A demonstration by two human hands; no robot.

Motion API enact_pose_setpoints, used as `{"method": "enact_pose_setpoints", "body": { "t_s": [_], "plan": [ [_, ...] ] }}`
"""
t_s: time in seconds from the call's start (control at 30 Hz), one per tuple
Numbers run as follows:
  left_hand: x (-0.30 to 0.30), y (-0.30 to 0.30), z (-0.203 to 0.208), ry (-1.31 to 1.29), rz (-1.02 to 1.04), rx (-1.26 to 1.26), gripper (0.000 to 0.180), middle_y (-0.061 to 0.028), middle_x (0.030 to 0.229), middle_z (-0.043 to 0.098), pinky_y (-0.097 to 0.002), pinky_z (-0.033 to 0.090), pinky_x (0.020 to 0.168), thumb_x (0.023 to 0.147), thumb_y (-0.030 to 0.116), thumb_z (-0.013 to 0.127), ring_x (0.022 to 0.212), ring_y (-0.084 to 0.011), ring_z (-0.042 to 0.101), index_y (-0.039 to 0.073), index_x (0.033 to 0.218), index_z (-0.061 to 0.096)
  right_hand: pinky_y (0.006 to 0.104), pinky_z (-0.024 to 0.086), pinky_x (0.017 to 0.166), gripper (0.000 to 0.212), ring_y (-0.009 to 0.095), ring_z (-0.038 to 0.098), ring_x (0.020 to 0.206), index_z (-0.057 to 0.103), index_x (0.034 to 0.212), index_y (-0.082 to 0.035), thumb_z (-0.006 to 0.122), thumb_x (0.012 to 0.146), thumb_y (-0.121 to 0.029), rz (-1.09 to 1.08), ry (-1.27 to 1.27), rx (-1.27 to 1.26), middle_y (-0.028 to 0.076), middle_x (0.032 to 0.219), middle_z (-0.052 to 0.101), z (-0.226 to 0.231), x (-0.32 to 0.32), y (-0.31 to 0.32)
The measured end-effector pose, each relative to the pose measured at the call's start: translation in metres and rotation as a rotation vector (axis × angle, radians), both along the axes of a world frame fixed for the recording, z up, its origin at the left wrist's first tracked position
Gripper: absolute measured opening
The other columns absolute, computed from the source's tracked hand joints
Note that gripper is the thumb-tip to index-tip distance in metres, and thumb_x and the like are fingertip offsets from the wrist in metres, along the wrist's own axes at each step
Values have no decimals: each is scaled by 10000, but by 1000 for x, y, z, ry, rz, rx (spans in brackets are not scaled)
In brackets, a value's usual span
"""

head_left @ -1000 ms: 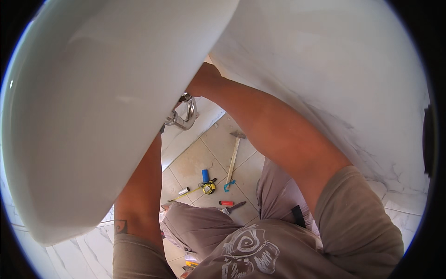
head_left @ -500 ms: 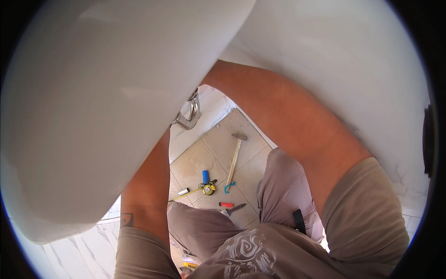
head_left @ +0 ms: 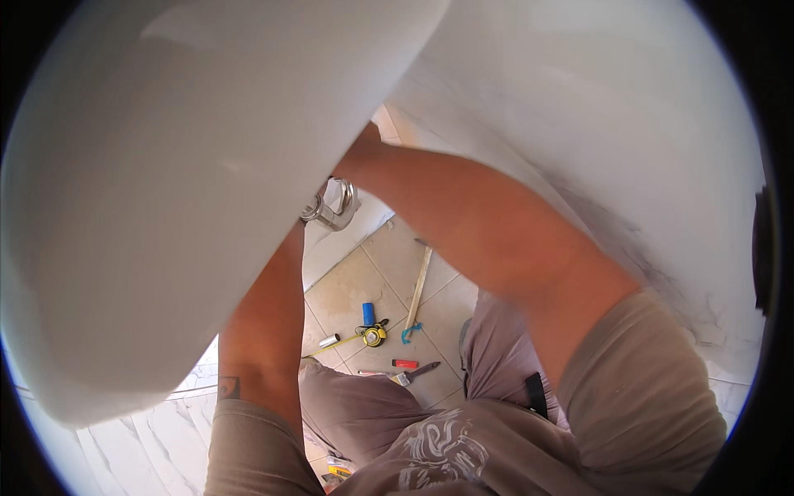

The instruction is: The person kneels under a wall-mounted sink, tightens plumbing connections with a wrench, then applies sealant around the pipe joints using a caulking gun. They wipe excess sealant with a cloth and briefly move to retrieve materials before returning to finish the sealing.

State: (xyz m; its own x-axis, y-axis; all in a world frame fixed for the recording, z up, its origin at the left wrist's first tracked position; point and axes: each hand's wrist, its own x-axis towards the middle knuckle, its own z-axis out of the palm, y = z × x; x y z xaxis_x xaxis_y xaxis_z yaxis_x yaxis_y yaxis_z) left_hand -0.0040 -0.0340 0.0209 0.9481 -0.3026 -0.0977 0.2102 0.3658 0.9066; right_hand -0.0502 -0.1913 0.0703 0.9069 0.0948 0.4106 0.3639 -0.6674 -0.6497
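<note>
A large smooth white ceramic fixture (head_left: 190, 207), seemingly a washbasin, fills the upper left and covers both my hands. My left forearm (head_left: 263, 339) runs up beneath its edge, so the left hand is out of sight. From the right, my right forearm (head_left: 471, 207) reaches across to the same edge; only the wrist area shows there, with the fingers hidden. Between my two arms a curved chrome drain pipe (head_left: 337, 211) sticks out from behind the fixture. What either hand touches cannot be seen.
On the tiled floor (head_left: 347, 281) below lie a hammer (head_left: 419, 285), a yellow tape measure (head_left: 375, 335), a blue cylinder (head_left: 368, 313), a short metal tube (head_left: 329, 340), a red object (head_left: 404, 364) and a paintbrush (head_left: 423, 371). A pale marbled wall (head_left: 612, 132) stands close on the right.
My right arm has shifted down and left, its wrist end lower along the fixture's edge. The forearm now covers the hammer's head. Floor objects stay in place.
</note>
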Motion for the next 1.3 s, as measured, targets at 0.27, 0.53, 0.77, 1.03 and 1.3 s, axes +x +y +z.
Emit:
{"method": "enact_pose_setpoints", "body": {
  "t_s": [0.27, 0.53, 0.77, 1.03, 1.3],
  "plan": [
    [2, -4, 4, 7, 19, 13, 441, -124, 1354, 636, -469, 489, 1075, 1109, 356, 493, 1246, -284, 612, 55, 1429, 529, 441, 603, 831, 290, 338, 752, 1000, 740, 1119, -61, 712, 845, -154, 65, 43, -50, 165, 1060, 769, -8, 20, -31],
    [-1, -7, 10, 23, -85, -14, 490, -127, 1404, 613, -477, 458, 1105, 1130, 416, 404, 1290, -293, 589, 70, 1466, 490, 443, 606, 813, 249, 356, 752, 989, 765, 1043, -29, 690, 820, -111, 60, 109, -58, 187, 1057, 767, -11, 33, -39],
    [-2, -13, 12, -43, -125, -13, 473, -102, 1399, 618, -477, 467, 1065, 1148, 416, 336, 1262, -270, 598, 108, 1480, 475, 442, 608, 807, 253, 350, 751, 992, 768, 1060, -51, 699, 822, -101, 152, 59, -160, 176, 1059, 770, 1, 43, -32],
    [7, -9, 2, -57, -111, -24, 421, -85, 1267, 656, -447, 509, 958, 1156, 389, 333, 1086, -251, 645, 109, 1405, 525, 434, 608, 817, 278, 323, 749, 1011, 764, 1118, -118, 683, 852, -118, 195, 133, -204, 134, 1083, 770, 21, 36, -30],
    [2, -12, 9, -52, -158, -44, 443, -97, 1384, 627, -451, 467, 1069, 1155, 354, 320, 1238, -253, 615, 96, 1479, 477, 427, 609, 827, 312, 296, 747, 1030, 760, 1176, -184, 666, 881, -136, 189, 176, -204, 92, 1107, 771, 22, 24, -28]
  ]
}}
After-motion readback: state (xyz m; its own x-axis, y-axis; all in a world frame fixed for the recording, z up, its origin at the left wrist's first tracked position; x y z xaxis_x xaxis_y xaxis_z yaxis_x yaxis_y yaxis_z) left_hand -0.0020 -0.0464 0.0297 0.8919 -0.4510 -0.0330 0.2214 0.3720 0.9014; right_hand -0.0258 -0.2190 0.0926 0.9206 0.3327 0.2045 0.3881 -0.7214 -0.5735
